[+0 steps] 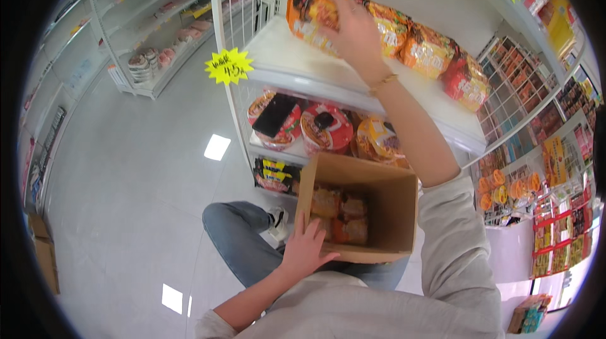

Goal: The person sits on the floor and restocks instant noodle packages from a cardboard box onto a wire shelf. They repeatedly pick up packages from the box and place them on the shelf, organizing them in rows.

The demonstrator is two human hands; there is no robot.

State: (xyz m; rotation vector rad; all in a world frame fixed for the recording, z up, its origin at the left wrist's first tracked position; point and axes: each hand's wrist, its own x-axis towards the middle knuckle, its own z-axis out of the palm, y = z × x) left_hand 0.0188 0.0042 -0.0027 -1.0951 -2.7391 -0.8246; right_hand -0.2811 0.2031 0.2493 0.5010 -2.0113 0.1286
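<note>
My right hand (356,31) reaches over the white shelf (326,70), its fingers on an orange noodle packet (307,12) at the left end of a row; its fingertips are blurred, so a grip cannot be made out. Beside it stand more packets, among them an orange one (428,50) and a red one (466,81). My left hand (305,249) rests with spread fingers on the near left rim of an open cardboard box (393,206) at my lap. Several orange packets (350,230) lie at the box's bottom left.
Below the shelf, a black phone (275,114) lies on a noodle bowl (289,133), beside a red-lidded bowl (337,126). A white wire side panel (239,12) bounds the shelf at left, another grid (516,88) at right. More shelving (142,31) stands across the aisle.
</note>
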